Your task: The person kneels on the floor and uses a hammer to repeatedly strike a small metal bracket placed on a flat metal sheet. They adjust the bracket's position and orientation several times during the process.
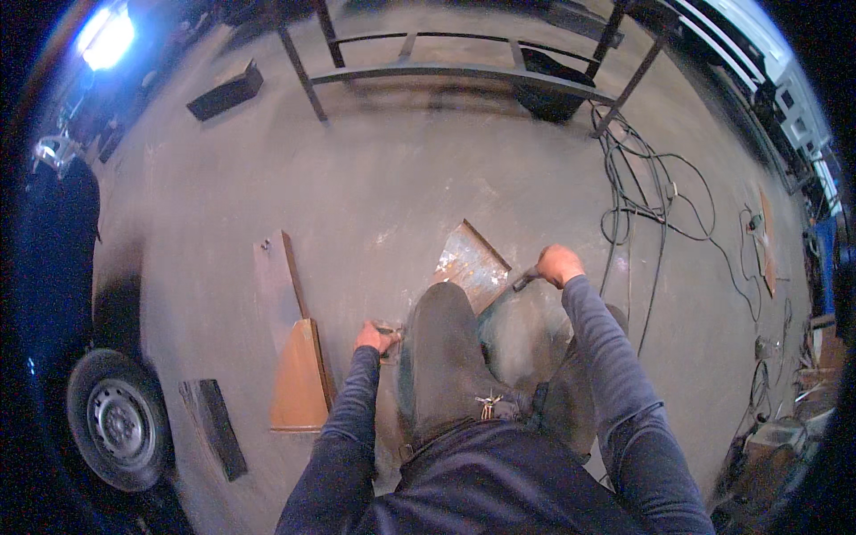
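Note:
I am crouching over a bent metal sheet [471, 267] with rust-brown and whitish patches, which lies on the floor just ahead of my knees. Beyond my right knee, my right hand [560, 266] is closed on a short dark tool [526, 279]; its end points down and left beside the sheet, and its kind is unclear. My left hand [379, 337], low beside my left knee, has its fingers curled round something small that I cannot make out. Between my legs is a greenish-grey patch [522, 343], partly hidden and blurred.
Left of me lie a long brown folded metal piece [301, 379] and a dark plank-like block [214, 428]. A car wheel [118, 419] stands at far left. Ahead is a metal frame [464, 71]; tangled black cables [637, 192] spread at right. A dark angular piece [226, 92] lies far left.

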Available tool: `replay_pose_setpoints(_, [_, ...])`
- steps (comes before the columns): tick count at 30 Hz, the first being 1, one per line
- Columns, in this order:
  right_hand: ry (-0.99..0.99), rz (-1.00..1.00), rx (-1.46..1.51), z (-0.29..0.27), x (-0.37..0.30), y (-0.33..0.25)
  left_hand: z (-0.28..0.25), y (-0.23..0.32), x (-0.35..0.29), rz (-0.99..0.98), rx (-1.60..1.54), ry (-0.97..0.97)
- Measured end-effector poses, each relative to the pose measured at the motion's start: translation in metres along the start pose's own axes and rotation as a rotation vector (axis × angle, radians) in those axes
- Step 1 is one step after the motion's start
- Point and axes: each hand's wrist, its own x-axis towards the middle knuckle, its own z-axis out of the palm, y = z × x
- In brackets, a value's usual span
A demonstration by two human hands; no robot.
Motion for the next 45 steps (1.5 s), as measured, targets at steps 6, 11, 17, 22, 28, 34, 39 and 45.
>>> replay_pose_setpoints(6, [0.011, 0.008, -0.012, -0.018, -0.006, -0.023, 0.011, -0.014, -0.006, 0.056, -0.025, 0.197])
replay_pose_setpoints(11, [0.011, 0.047, 0.03, -0.018, 0.006, -0.03, 0.017, -0.008, -0.015, 0.061, -0.089, 0.316])
replay_pose_setpoints(17, [0.016, -0.041, -0.029, -0.023, 0.021, -0.025, 0.009, -0.001, -0.018, 0.04, -0.109, 0.255])
replay_pose_setpoints(22, [-0.031, -0.051, -0.071, -0.024, 0.034, -0.036, 0.015, -0.014, -0.015, 0.032, -0.136, 0.353])
replay_pose_setpoints(28, [-0.089, -0.45, -0.569, -0.037, 0.042, -0.015, 0.014, -0.011, -0.013, 0.073, -0.173, 0.331])
replay_pose_setpoints(34, [-0.092, -0.133, -0.254, -0.034, 0.03, -0.022, 0.009, -0.007, -0.017, 0.088, -0.132, 0.315])
replay_pose_setpoints(39, [-0.08, -0.335, -0.472, -0.024, 0.026, 0.005, 0.015, -0.009, -0.011, 0.101, -0.101, 0.318])
replay_pose_setpoints(45, [-0.226, -0.532, -0.551, -0.031, 0.021, 0.024, 0.019, -0.005, -0.014, 0.07, -0.03, 0.305])
